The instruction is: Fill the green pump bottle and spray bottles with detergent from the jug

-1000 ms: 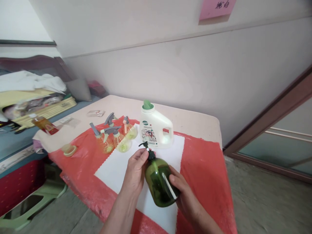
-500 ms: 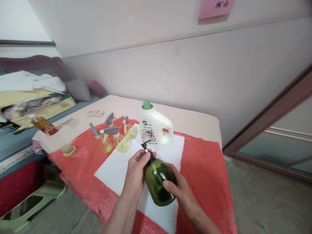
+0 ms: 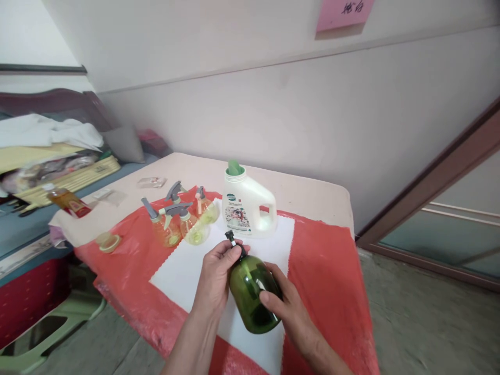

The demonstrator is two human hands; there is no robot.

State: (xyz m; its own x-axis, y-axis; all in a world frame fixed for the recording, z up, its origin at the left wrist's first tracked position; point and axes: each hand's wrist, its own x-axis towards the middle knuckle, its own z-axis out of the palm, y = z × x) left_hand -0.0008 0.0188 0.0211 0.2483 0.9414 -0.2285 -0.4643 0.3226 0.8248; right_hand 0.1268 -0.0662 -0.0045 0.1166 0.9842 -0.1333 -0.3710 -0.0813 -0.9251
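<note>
A green see-through pump bottle [image 3: 250, 291] is tilted between my hands above a white cloth [image 3: 183, 276]. My left hand [image 3: 219, 271] pinches the black collar at its neck, just under the black pump head [image 3: 230, 237]. Around the bottle's right side curls my right hand [image 3: 287, 299], thumb on the front. Behind the bottle stands a white detergent jug [image 3: 250, 208] with a handle and a green spout in its open mouth. Left of the jug are several clear spray bottles [image 3: 191, 226] with grey trigger heads and a little yellowish liquid.
Red plastic sheeting [image 3: 324, 276] covers the near part of the table. A greenish cap [image 3: 108, 242] lies on its left side. An amber bottle [image 3: 68, 200] rests near the left edge; a green stool [image 3: 54, 323] stands below.
The pump head has turned, so its nozzle no longer points to the right as before. Both hands keep hold of the bottle in nearly the same place.
</note>
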